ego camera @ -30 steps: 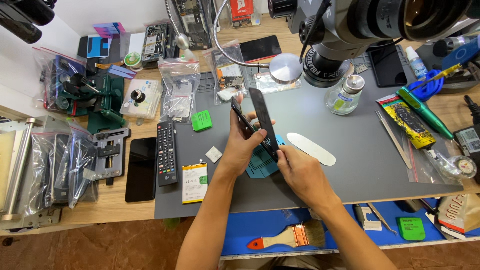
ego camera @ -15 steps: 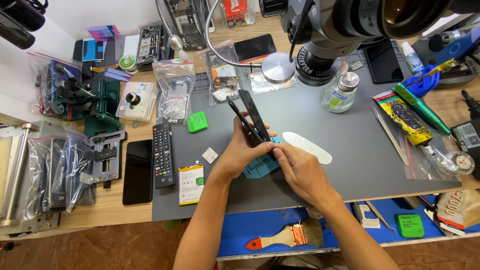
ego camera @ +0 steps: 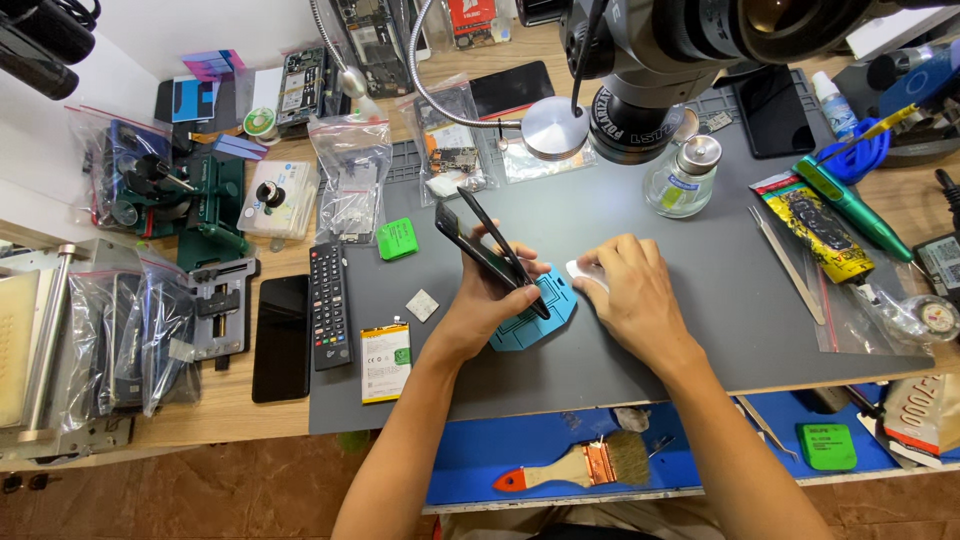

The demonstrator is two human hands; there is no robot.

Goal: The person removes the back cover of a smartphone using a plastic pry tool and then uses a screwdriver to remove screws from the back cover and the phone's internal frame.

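My left hand [ego camera: 488, 302] holds a black phone [ego camera: 478, 238] tilted up on edge, its dark screen panel lifted apart from the body at the top. Under the phone a teal pad [ego camera: 548, 322] lies on the grey mat [ego camera: 700, 330]. To the right, my right hand [ego camera: 635, 295] is palm down over a white oblong plastic piece [ego camera: 580, 270]. Its fingers curl around the piece and only the left end shows.
A remote [ego camera: 330, 305], a dark phone [ego camera: 282, 338] and a flat battery [ego camera: 386, 348] lie to the left. A microscope head [ego camera: 650, 60] hangs over the mat's far side beside a glass bottle [ego camera: 682, 178]. Tweezers [ego camera: 790, 265] and a yellow packet [ego camera: 825, 230] lie right. A brush [ego camera: 580, 467] lies near me.
My right hand has left the phone and moved right onto the white piece. My left hand keeps the phone tilted up over the teal pad.
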